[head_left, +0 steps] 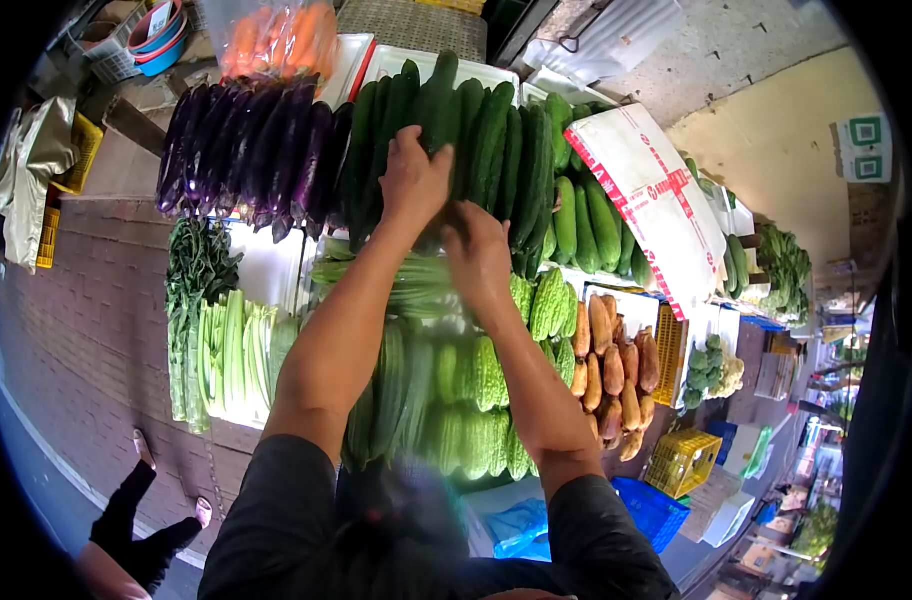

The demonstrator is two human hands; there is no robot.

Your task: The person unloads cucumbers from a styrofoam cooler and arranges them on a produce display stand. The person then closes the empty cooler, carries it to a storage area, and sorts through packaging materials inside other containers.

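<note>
Dark green cucumbers (491, 140) lie side by side in a white box at the top centre. My left hand (414, 180) is on one long cucumber (439, 105), with its thumb and fingers apart around it. Just right of it and lower, my right hand (476, 250) is at the lower ends of the cucumbers, its fingers curled and partly blurred; what they hold, if anything, is hidden. Purple eggplants (246, 145) lie to the left. Below my hands are green beans (416, 285) and pale green bitter melons (476, 375).
Celery (238, 345) lies at the lower left and brown root vegetables (611, 370) at the right. A white carton flap (651, 195) leans over lighter cucumbers. Bagged carrots (281, 40) stand at the top. Yellow (681, 462) and blue (648, 510) crates are lower right. A person's legs (136, 520) show lower left.
</note>
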